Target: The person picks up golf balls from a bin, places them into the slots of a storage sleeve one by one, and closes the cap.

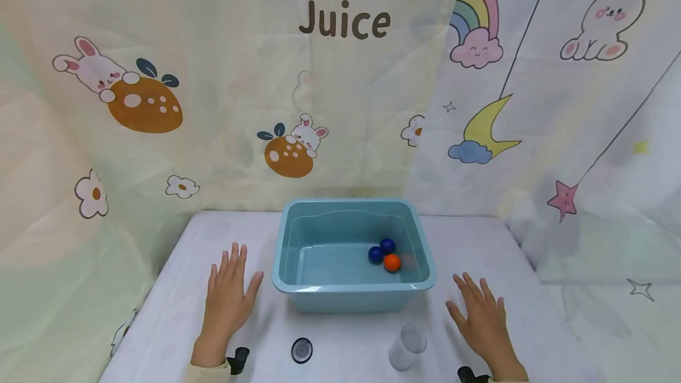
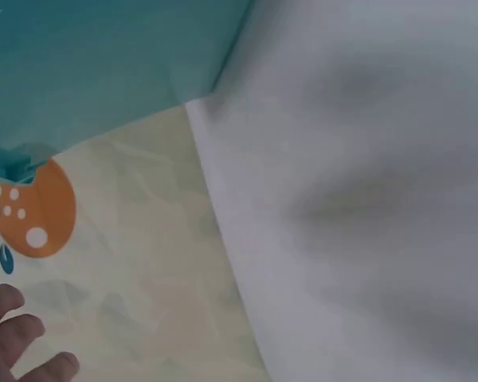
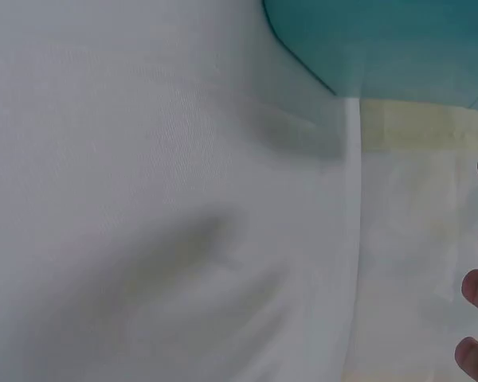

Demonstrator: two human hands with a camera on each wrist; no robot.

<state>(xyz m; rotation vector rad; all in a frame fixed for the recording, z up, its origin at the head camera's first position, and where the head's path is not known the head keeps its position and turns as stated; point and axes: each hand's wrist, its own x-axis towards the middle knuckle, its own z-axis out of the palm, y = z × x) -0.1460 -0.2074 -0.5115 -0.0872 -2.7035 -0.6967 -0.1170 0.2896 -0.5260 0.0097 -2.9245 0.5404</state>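
A light blue plastic basin (image 1: pixel 353 300) stands at the middle of the table. Inside, toward its right side, lie two dark blue balls (image 1: pixel 375 255) and an orange ball (image 1: pixel 392 262). My left hand (image 1: pixel 227 297) is left of the basin, fingers spread and holding nothing. To the basin's right, my right hand (image 1: pixel 481 321) is also spread out, with nothing in it. In front of the basin, a clear cup (image 1: pixel 407 347) stands nearer the right hand. A small round dark-rimmed lid (image 1: pixel 301 350) lies flat on the table, nearer the left hand.
The table (image 1: pixel 340 341) has a white cover. Behind it and at both sides hang printed cloths (image 1: pixel 223 75) with rabbits, flowers and the word Juice. Black wrist straps (image 1: pixel 239 360) show at both wrists. In both wrist views the basin's side fills an upper corner.
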